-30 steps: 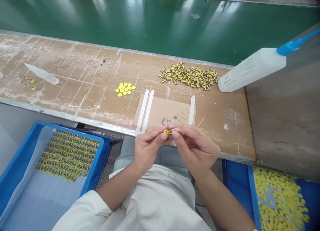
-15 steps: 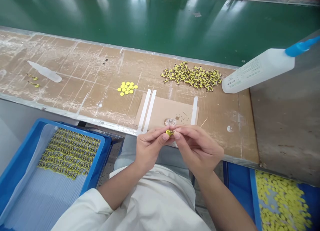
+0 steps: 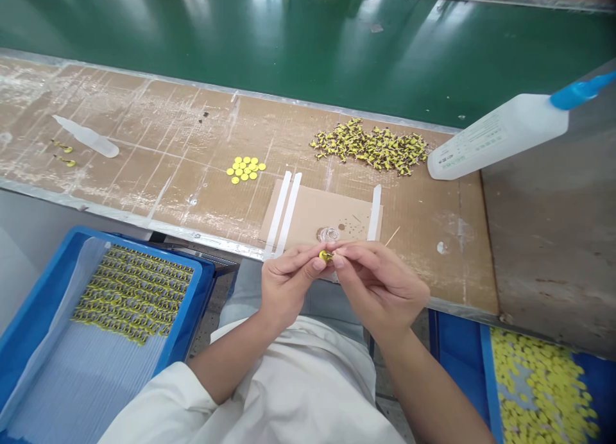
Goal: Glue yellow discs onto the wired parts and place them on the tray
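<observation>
My left hand (image 3: 283, 283) and my right hand (image 3: 380, 287) meet just in front of the bench edge, both pinching one small yellow part (image 3: 325, 256) between their fingertips. Right behind them lies a cardboard sheet (image 3: 312, 216) with white strips and a small clear glue blob (image 3: 328, 233). Farther back on the bench are a cluster of yellow discs (image 3: 245, 169) and a heap of yellow-and-black parts (image 3: 370, 146).
A white squeeze bottle with a blue nozzle (image 3: 500, 133) lies at the right. A blue tray (image 3: 29, 315) at lower left holds rows of finished parts. A blue bin of yellow discs (image 3: 539, 386) sits at lower right. A green conveyor belt (image 3: 289, 46) runs behind.
Both hands stay pinched on the yellow part with only slight finger movement. The view has shifted a little.
</observation>
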Available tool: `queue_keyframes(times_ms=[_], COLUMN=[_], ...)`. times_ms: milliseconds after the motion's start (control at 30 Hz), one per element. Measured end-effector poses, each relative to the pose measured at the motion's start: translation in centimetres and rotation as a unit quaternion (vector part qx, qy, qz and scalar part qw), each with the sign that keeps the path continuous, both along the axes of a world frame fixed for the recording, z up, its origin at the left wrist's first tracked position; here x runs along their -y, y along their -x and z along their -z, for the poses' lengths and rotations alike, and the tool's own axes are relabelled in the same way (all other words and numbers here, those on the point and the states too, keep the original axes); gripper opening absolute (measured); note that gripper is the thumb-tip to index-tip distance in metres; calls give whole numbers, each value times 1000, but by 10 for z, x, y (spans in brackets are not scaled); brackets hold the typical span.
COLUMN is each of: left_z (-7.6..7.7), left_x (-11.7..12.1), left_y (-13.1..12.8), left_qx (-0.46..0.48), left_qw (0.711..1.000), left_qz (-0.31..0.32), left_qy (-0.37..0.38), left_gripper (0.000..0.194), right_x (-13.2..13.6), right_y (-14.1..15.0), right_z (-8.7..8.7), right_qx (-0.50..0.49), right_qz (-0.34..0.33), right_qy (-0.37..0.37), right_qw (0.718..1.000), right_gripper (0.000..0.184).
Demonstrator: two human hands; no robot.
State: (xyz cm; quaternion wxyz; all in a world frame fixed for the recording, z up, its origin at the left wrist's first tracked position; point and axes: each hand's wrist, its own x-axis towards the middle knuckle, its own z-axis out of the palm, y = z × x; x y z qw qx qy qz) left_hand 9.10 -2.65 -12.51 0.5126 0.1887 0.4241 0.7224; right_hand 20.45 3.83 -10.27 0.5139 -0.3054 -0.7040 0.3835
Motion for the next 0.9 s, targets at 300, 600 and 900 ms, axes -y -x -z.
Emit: queue_keyframes(times_ms=[300, 600, 900], left_z=[5, 3, 0], left_x=[1, 1, 0], left_y=[3, 6, 4], left_qx=[-76, -112, -119], left_qw=[997, 993, 992], left_qz=[-31, -39, -46], left_qy=[-14, -30, -20], left_gripper=[22, 23, 23], right_x=[0, -1, -1], right_y=[-1, -1, -1], right_z=[1, 2, 1], right_qx=[-6, -14, -7], right_qz=[-26, -38, -39], right_qy=[5, 13, 33], right_qw=[1000, 999, 999], right_gripper=[33, 35, 27])
